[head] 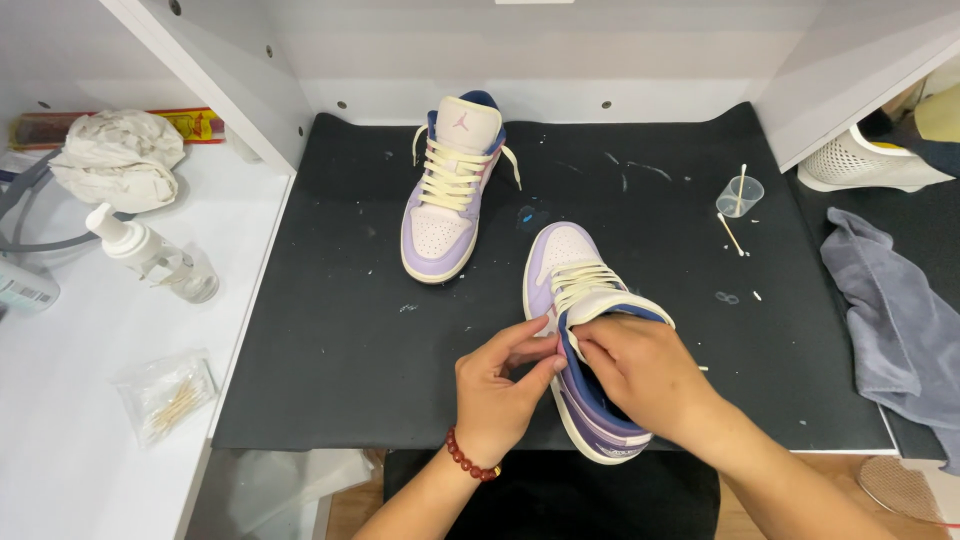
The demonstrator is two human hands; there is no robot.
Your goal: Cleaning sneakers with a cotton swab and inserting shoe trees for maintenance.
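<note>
Head view: both hands, left hand (497, 385) and right hand (640, 370), fingers pinching the near sneaker's (590, 340) collar; far sneaker (447, 205) sits laced, untouched, on the black mat (330, 330).

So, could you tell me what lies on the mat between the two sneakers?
In the head view, only bare black mat with small pale specks separates the far sneaker from the near sneaker.

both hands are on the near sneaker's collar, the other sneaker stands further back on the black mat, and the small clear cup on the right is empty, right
Not quite: the small clear cup is not empty; the head view shows a cotton swab standing in it. The rest holds: left hand and right hand on the near sneaker, the other sneaker further back on the black mat.
</note>
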